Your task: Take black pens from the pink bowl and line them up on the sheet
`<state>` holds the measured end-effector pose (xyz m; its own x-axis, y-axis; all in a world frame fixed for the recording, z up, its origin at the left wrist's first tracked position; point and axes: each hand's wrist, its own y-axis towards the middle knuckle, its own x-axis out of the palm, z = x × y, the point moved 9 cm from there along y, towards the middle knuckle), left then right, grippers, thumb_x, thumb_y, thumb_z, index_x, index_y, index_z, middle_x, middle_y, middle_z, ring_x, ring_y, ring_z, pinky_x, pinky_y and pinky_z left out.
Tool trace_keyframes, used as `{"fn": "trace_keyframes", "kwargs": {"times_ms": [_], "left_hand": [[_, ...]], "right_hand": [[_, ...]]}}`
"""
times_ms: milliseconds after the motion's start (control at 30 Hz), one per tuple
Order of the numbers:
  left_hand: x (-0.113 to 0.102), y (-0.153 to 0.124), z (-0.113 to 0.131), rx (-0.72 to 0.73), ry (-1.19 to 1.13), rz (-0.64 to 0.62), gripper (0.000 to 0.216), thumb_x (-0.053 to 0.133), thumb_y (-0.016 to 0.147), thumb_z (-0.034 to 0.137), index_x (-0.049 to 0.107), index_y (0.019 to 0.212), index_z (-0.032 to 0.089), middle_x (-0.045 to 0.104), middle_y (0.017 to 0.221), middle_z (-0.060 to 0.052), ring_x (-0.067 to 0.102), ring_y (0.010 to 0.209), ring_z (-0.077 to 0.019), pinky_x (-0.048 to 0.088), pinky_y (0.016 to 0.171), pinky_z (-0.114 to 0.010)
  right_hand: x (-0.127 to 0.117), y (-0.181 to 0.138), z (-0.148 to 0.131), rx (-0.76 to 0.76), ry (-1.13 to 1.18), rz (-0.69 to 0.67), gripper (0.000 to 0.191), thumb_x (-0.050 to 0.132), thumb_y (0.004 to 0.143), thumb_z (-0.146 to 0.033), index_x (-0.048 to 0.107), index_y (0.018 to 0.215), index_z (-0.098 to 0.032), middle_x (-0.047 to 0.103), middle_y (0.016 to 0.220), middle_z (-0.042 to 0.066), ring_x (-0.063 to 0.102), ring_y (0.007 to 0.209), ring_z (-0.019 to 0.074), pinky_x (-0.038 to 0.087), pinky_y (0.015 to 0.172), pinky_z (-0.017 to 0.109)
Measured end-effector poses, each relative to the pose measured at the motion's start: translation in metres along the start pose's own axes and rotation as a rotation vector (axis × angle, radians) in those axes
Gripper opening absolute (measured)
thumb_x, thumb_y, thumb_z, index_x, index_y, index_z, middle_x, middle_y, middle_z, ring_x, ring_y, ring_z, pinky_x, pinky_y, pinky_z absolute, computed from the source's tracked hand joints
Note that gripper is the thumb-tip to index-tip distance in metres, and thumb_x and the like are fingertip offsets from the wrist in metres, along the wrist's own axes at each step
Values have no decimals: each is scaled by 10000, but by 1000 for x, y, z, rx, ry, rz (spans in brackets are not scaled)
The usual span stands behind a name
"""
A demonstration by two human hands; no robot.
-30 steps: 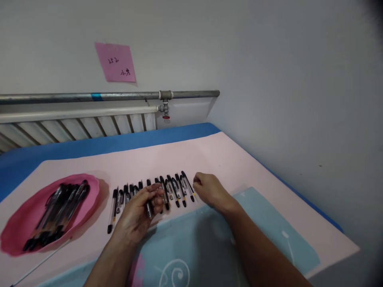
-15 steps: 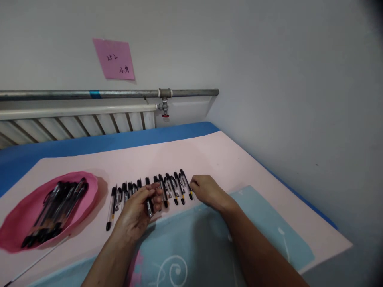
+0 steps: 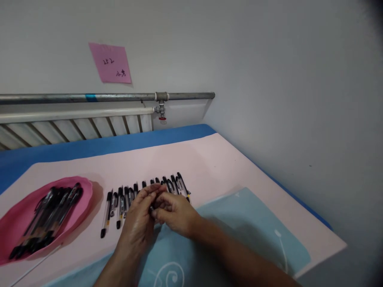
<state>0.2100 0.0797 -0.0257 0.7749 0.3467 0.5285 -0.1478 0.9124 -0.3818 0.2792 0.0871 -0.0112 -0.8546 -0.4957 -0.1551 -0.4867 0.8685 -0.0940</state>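
Note:
A row of several black pens (image 3: 125, 197) lies side by side on the pink table cover (image 3: 209, 159). My left hand (image 3: 139, 221) is closed round a black pen (image 3: 152, 207) just in front of the row's middle. My right hand (image 3: 173, 213) meets it from the right, its fingers pinched on the same pen. The hands touch each other and hide most of that pen. On the left a pink tray (image 3: 86, 187) holds several more black pens (image 3: 44, 219).
A light blue mat (image 3: 254, 231) lies under my forearms at the table's front. A thin white rod (image 3: 32, 267) lies at the front left. A radiator (image 3: 74, 127) and a metal pipe (image 3: 119, 97) run along the back wall, below a pink note (image 3: 110, 63).
My right hand has moved left from the row's right end to join my left hand on the pen. The left hand has stayed put.

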Motion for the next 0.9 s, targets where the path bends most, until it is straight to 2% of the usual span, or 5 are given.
{"fn": "trace_keyframes", "kwargs": {"times_ms": [300,433,633,767,900], "left_hand": [[-27,18,30,154,30,17,273,648,687,263,609,930,147,622,1053,-95,589,956,-195,445,835,-299],[-51,25,64,259,87,89,247,669,632,238,615,857,150,625,978,-69,604,892,-199,467,767,-305],[-128,6,148,551,424,505,212,601,647,229,614,851,173,627,891,-48,597,806,-167,466,694,-266],[-183,-18,188,478,932,923,345,463,747,321,576,1050,202,638,919,-76,600,741,-204,460,617,-304],[-203,-19,198,415,1148,1038,378,511,697,293,591,1033,139,600,1046,-187,541,958,-328,403,761,-421]], "right_hand": [[-113,4,9,125,-435,468,155,522,715,-241,573,843,-171,587,707,7,524,622,108,375,540,201],[-128,10,18,202,-754,439,107,506,701,-184,585,763,-149,603,685,30,517,623,118,335,544,204],[-118,13,15,185,-876,392,154,473,755,-257,559,669,-163,597,642,41,522,613,143,316,546,225],[-117,16,11,119,-891,368,222,420,788,-299,541,638,-187,593,628,31,536,609,154,336,562,235],[-120,12,4,110,-862,416,211,418,786,-320,551,677,-198,603,651,33,545,621,169,351,573,249]]}}
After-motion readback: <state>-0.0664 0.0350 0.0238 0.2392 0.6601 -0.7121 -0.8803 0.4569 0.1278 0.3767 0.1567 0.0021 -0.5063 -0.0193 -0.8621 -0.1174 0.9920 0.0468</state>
